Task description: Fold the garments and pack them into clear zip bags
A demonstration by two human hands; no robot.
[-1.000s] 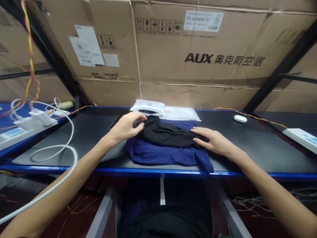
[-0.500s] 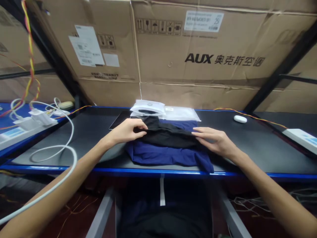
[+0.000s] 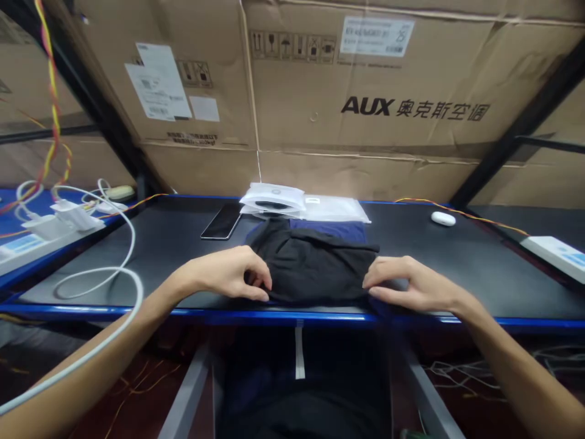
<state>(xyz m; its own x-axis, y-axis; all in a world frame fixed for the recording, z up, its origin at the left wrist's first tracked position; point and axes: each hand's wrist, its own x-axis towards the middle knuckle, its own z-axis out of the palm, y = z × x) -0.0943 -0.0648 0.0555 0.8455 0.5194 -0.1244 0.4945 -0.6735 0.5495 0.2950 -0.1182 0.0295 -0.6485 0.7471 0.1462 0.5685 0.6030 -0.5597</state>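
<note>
A black cloth (image 3: 315, 268) lies near the front edge of the table, over a dark blue cloth (image 3: 329, 229) that shows along its far side. My left hand (image 3: 240, 274) pinches the near left corner of the black cloth between thumb and fingers. At the near right corner, my right hand (image 3: 406, 283) is closed on the same cloth in a similar pinch. Between the hands the black cloth spreads fairly flat, with some wrinkles. Behind it sit white plastic packets (image 3: 274, 199), partly stacked, and a flat white pouch (image 3: 336, 209).
A phone (image 3: 222, 222) lies left of the packets. A white earbud case (image 3: 443, 219) is at the right. Power strips (image 3: 557, 256) stand at both sides, and a white cable (image 3: 132, 244) loops over my left forearm. Large cardboard boxes (image 3: 388, 140) rise behind the table.
Both hands have moved toward me, drawing the black cloth's near edge down over the blue cloth. More of the black cloth now shows, and the phone has come fully into view.
</note>
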